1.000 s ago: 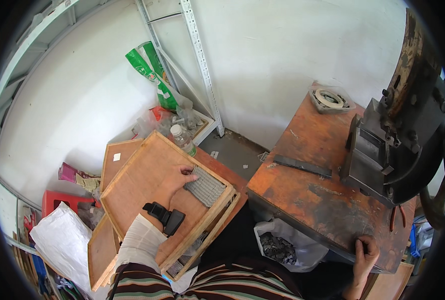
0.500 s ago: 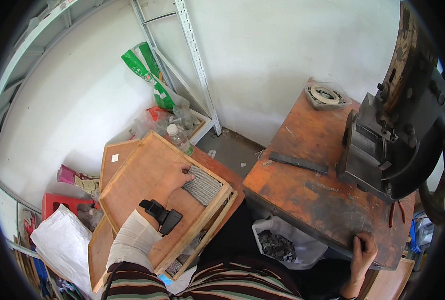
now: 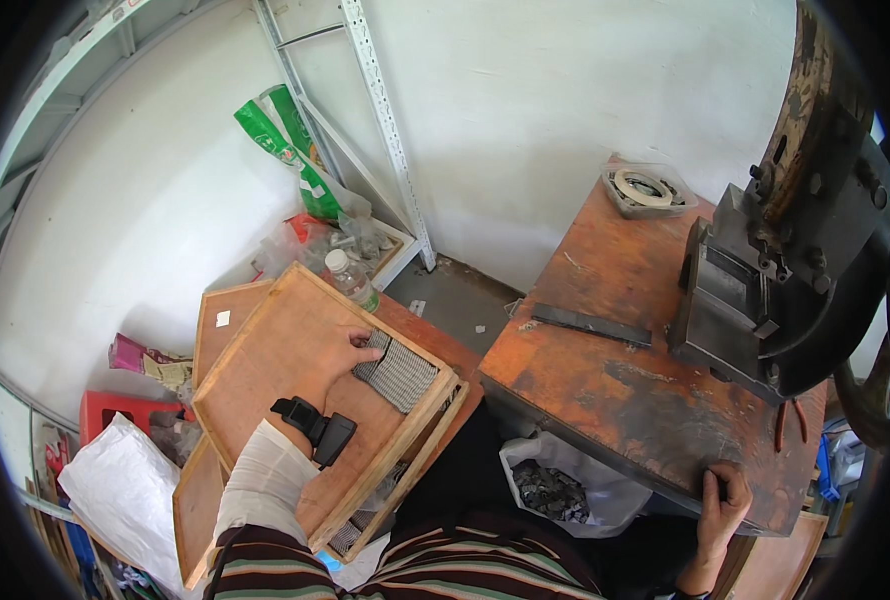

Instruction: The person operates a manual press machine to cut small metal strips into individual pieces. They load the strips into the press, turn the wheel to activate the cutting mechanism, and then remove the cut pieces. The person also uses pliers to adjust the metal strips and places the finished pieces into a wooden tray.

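My left hand [image 3: 343, 352] reaches over a shallow wooden tray [image 3: 275, 340] and touches the left end of a block of small grey metal pieces [image 3: 405, 376], packed in tight rows at the tray's right end. Its fingertips lie at a narrow dark gap in the rows, closed on the pieces beside it; some fingers are hidden. On the front edge of the workbench [image 3: 575, 372] rests my right hand [image 3: 727, 497], fingers loosely curled, with nothing visible in them.
A heavy dark press [image 3: 765, 270] stands on the bench, near a flat metal bar [image 3: 592, 325], red-handled pliers [image 3: 791, 422] and a plastic tub with a tape roll [image 3: 643, 187]. Below hangs a white bag of metal scraps [image 3: 550, 490]. A bottle [image 3: 350, 280] stands behind the tray.
A dark gap now shows in the rows of metal pieces by my left fingertips. The whole view has shifted slightly; my right hand stays on the bench edge.
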Motion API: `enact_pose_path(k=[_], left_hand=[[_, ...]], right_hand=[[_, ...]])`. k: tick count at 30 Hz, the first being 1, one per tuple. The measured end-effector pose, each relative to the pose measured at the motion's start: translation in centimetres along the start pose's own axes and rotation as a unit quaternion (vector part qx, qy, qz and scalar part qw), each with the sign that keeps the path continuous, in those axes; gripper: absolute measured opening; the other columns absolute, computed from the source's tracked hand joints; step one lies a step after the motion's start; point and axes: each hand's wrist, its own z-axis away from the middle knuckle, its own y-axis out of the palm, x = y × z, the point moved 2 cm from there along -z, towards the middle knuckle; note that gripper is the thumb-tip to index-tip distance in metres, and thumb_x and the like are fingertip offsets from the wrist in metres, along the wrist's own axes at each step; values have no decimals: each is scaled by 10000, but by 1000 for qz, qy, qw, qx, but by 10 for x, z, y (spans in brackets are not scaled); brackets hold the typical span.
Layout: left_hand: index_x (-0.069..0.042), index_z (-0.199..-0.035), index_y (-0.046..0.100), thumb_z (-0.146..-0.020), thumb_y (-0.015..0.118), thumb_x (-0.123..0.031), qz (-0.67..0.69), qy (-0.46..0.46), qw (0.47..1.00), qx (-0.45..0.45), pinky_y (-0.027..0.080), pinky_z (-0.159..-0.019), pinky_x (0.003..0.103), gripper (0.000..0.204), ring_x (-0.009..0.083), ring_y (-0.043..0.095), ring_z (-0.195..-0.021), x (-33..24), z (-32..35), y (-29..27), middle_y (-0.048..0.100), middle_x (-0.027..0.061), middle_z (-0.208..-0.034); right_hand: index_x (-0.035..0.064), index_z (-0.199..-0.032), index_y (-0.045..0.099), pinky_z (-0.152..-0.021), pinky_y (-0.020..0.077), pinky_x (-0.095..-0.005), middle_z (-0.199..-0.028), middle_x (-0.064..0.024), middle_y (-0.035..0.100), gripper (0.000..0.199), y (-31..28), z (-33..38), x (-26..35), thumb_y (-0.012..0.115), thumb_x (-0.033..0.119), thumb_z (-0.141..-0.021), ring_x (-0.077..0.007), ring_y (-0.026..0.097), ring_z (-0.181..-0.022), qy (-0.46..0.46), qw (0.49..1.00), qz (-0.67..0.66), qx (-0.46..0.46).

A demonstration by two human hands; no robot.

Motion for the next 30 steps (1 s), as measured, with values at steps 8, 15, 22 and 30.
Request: enact_pose_path(k=[8, 15, 22, 30], left_hand=[[54, -1111, 642, -646, 780, -170, -246, 63, 963, -91, 517, -796, 378, 534, 324, 651, -908, -35, 19, 8, 673, 227, -959], [32, -1047, 657, -662, 723, -163, -205, 125, 958, -158, 529, -728, 381, 437, 320, 666, -786, 12, 4, -5, 676, 201, -857], [28, -1054, 659, -707, 695, -71, -24, 51, 993, -104, 535, -675, 328, 362, 201, 653, -776, -40, 36, -24, 683, 124, -887], [9, -995, 656, -665, 769, -150, -148, 405, 878, 207, 530, -773, 338, 383, 254, 676, -816, -270, 93, 151, 683, 166, -909]], right_hand=[[-12, -834, 628, -707, 454, -315, -819, -135, 625, 68, 1, 2, -3, 641, -43, -775, -255, 602, -762, -3, 1000, 2, -6], [-15, -826, 637, -706, 466, -320, -817, -143, 634, 79, 0, 2, 3, 658, -44, -755, -268, 616, -765, 5, 1000, 9, -10], [-1, -815, 667, -688, 495, -334, -807, -136, 655, 95, -2, -4, 6, 692, -35, -730, -275, 643, -757, -6, 1000, -22, 0], [7, -830, 682, -693, 519, -344, -856, -130, 668, 126, -6, -6, 14, 732, -11, -716, -285, 654, -796, -11, 999, -43, 22]])
